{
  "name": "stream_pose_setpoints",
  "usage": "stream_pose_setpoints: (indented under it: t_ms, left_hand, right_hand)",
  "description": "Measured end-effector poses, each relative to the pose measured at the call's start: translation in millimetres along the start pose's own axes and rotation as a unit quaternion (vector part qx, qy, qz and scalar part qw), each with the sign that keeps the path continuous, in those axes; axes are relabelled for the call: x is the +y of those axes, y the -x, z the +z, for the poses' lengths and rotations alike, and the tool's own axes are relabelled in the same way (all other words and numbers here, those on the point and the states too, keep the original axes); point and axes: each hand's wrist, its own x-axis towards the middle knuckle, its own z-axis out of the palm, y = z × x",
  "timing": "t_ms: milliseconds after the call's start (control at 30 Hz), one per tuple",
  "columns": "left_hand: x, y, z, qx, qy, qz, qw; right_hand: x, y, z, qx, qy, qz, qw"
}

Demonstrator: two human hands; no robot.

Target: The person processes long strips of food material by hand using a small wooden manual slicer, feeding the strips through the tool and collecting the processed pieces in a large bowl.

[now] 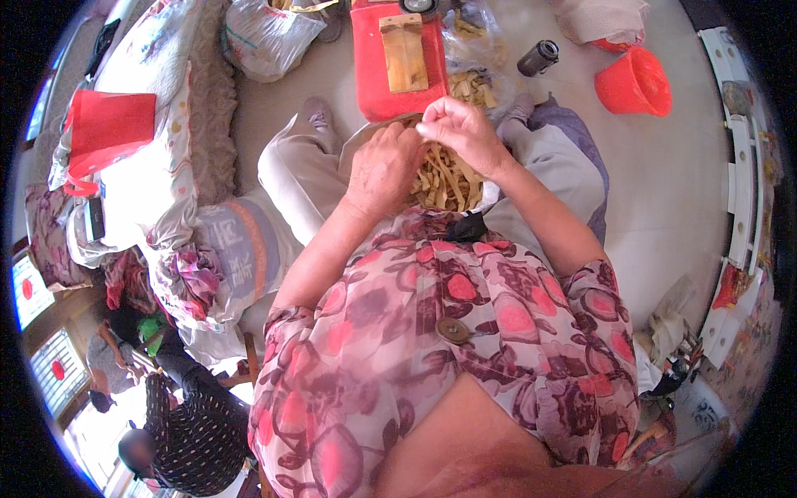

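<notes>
Resting in the lap, at twelve o'clock from the floral blouse (448, 332), a heap of pale straw strips (444, 178) is being worked. One strip end is pinched between the closed fingers of the right hand (461, 129); the left hand (382, 166) lies curled on the heap, its grip hidden. Loose strips could be nudged off the knees onto the floor (664, 191), or the thin strip torn by pulling. A red bucket (635, 83) stands at two o'clock.
</notes>
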Motion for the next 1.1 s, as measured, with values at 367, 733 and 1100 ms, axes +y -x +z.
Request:
stream_pose_setpoints:
  t_ms: [367,733,1100]
  left_hand:
    - [-92,-5,10,0.025,-0.128,0.079,0.988]
    - [-54,-49,9,-0.012,0.586,-0.192,0.787]
    - [-75,-81,18,0.070,0.370,-0.193,0.906]
  right_hand:
    - [-10,10,35,-0.016,0.219,-0.041,0.975]
    - [7,-36,-23,0.152,0.250,-0.055,0.955]
    - [-2,-64,-25,0.168,0.271,-0.095,0.943]
